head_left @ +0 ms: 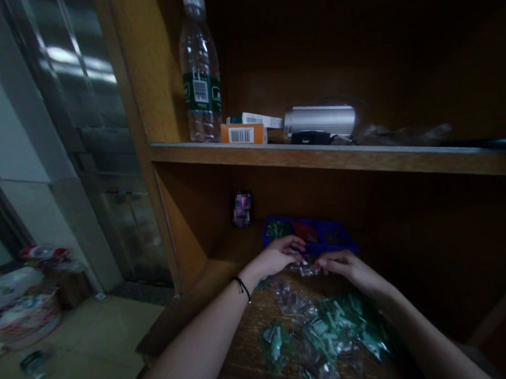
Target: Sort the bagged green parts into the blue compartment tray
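Note:
A crinkled clear plastic bag (306, 267) is between my two hands, just in front of the blue divided tray (339, 236). My left hand (280, 255), wearing a dark cord bracelet, has its fingers curled on the bag's left side. From the right, my right hand (341, 263) pinches the bag's edge between thumb and fingers. Green packets fill the tray's left compartment, something red lies in the middle one, and the right one is too dark to read. Below my hands lie several green-and-white packets (333, 323) and more clear bags (293, 302) on the wooden surface.
Above my hands runs a shelf edge (321, 159). It bears a plastic bottle (200, 71), an orange box (243, 134) and a silver cylinder (320, 120). A small blurred picture (241, 208) is at the back left. A basket (26, 318) stands on the floor.

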The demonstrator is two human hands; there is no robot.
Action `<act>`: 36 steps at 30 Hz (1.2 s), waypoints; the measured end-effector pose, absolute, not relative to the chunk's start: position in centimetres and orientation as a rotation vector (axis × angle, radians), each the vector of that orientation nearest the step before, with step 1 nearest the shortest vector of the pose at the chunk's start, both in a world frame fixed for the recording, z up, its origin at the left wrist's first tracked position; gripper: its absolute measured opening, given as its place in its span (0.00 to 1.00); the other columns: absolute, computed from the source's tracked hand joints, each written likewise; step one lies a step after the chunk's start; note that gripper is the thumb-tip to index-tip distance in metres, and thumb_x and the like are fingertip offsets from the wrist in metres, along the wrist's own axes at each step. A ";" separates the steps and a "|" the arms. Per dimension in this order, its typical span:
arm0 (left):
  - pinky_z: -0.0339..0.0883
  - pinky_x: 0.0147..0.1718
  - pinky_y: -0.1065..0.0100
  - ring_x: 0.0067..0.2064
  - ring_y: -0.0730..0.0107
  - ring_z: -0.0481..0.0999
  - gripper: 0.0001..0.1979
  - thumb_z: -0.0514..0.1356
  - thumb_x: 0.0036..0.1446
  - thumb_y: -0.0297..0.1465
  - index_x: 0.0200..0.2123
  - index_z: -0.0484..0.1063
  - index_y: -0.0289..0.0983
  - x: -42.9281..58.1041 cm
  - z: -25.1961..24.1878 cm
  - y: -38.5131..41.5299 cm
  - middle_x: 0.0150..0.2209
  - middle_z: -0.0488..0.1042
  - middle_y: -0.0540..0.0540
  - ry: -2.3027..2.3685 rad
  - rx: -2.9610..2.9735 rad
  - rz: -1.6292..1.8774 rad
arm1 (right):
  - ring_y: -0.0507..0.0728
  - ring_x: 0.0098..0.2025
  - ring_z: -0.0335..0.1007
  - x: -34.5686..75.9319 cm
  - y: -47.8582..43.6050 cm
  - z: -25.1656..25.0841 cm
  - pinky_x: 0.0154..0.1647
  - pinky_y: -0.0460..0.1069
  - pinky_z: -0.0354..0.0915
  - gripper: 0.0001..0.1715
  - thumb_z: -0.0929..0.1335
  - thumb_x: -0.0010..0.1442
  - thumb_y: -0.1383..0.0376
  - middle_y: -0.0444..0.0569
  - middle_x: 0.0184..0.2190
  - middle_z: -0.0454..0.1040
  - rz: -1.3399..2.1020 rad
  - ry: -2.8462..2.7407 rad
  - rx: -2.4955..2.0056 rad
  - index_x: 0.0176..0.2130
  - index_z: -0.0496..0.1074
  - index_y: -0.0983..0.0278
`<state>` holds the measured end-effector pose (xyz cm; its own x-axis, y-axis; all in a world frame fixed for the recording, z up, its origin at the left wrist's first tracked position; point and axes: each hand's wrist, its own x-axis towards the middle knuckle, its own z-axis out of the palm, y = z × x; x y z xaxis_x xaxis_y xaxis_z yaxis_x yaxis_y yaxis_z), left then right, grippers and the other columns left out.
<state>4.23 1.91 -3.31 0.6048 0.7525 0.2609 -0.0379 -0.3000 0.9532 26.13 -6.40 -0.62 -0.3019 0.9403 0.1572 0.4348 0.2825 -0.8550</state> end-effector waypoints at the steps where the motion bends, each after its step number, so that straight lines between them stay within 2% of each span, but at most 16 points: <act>1: 0.70 0.38 0.68 0.37 0.71 0.77 0.16 0.64 0.50 0.22 0.44 0.71 0.36 4.2 -3.3 1.9 0.43 0.74 0.44 0.623 1.692 0.881 | 0.59 0.36 0.71 26.4 -6.1 -0.7 0.40 0.51 0.64 0.20 0.67 0.61 0.51 0.47 0.30 0.78 0.889 -1.836 -1.245 0.31 0.80 0.62; 4: 0.70 0.35 0.68 0.34 0.72 0.77 0.16 0.64 0.51 0.22 0.44 0.70 0.37 4.2 -3.4 2.0 0.40 0.72 0.47 0.721 1.650 0.911 | 0.60 0.37 0.71 27.8 -5.1 -1.1 0.40 0.51 0.64 0.20 0.66 0.60 0.51 0.49 0.31 0.78 0.696 -1.627 -1.311 0.35 0.79 0.63; 7: 0.69 0.35 0.69 0.33 0.72 0.77 0.15 0.64 0.52 0.25 0.44 0.70 0.37 4.1 -3.5 2.0 0.34 0.69 0.51 0.743 1.633 0.928 | 0.62 0.43 0.72 29.2 -4.1 -1.6 0.45 0.54 0.65 0.24 0.66 0.60 0.50 0.52 0.42 0.78 0.508 -1.464 -1.396 0.46 0.77 0.62; 10: 0.67 0.33 0.71 0.32 0.73 0.75 0.13 0.64 0.52 0.26 0.43 0.70 0.37 4.2 -3.6 2.0 0.32 0.67 0.53 0.741 1.668 0.905 | 0.64 0.51 0.71 29.6 -3.9 -1.8 0.53 0.57 0.64 0.25 0.66 0.60 0.49 0.52 0.51 0.75 0.417 -1.529 -1.442 0.50 0.76 0.59; 12: 0.65 0.31 0.73 0.32 0.74 0.73 0.12 0.64 0.51 0.26 0.41 0.71 0.36 4.3 -3.7 2.0 0.30 0.67 0.54 0.741 1.741 0.889 | 0.64 0.53 0.69 28.9 -4.3 -1.7 0.56 0.58 0.63 0.23 0.66 0.61 0.49 0.52 0.51 0.75 0.504 -1.684 -1.405 0.49 0.77 0.58; 17: 0.62 0.33 0.72 0.32 0.73 0.70 0.06 0.63 0.54 0.30 0.36 0.72 0.35 4.4 -3.7 2.0 0.29 0.71 0.51 0.700 1.883 0.870 | 0.63 0.52 0.71 25.9 -6.1 -0.9 0.55 0.57 0.65 0.23 0.66 0.63 0.49 0.52 0.54 0.74 0.913 -2.005 -1.162 0.48 0.78 0.58; 21: 0.61 0.35 0.71 0.33 0.73 0.69 0.04 0.62 0.54 0.30 0.32 0.72 0.35 4.1 -3.1 1.6 0.30 0.72 0.51 0.652 1.942 0.869 | 0.63 0.51 0.72 25.1 -6.6 -0.8 0.56 0.58 0.65 0.24 0.67 0.62 0.48 0.51 0.52 0.75 0.982 -2.005 -1.170 0.49 0.78 0.58; 26: 0.62 0.35 0.71 0.33 0.72 0.70 0.05 0.62 0.55 0.32 0.34 0.72 0.35 4.0 -2.5 1.0 0.30 0.72 0.51 0.652 1.953 0.832 | 0.59 0.40 0.73 25.6 -6.5 -0.6 0.43 0.53 0.68 0.23 0.65 0.62 0.48 0.50 0.42 0.79 0.938 -1.988 -1.236 0.43 0.80 0.60; 30: 0.62 0.34 0.71 0.32 0.72 0.70 0.07 0.60 0.58 0.34 0.34 0.72 0.35 4.0 -2.5 1.4 0.29 0.72 0.50 0.704 1.890 0.847 | 0.59 0.37 0.72 26.7 -5.8 -0.6 0.40 0.52 0.66 0.20 0.66 0.61 0.51 0.49 0.34 0.79 0.722 -1.817 -1.293 0.36 0.80 0.62; 33: 0.62 0.34 0.71 0.32 0.72 0.69 0.07 0.59 0.58 0.32 0.34 0.73 0.35 3.7 -2.6 1.9 0.30 0.73 0.50 0.786 1.928 0.870 | 0.60 0.38 0.72 28.1 -4.6 -1.2 0.42 0.53 0.66 0.22 0.65 0.59 0.51 0.50 0.36 0.78 0.491 -1.521 -1.372 0.41 0.79 0.62; 36: 0.63 0.37 0.70 0.35 0.70 0.72 0.06 0.60 0.55 0.30 0.34 0.74 0.34 3.2 -2.8 2.4 0.33 0.75 0.48 0.791 2.008 0.869 | 0.60 0.40 0.73 29.7 -3.4 -2.0 0.43 0.54 0.68 0.26 0.65 0.58 0.51 0.53 0.46 0.76 0.360 -1.390 -1.391 0.48 0.77 0.62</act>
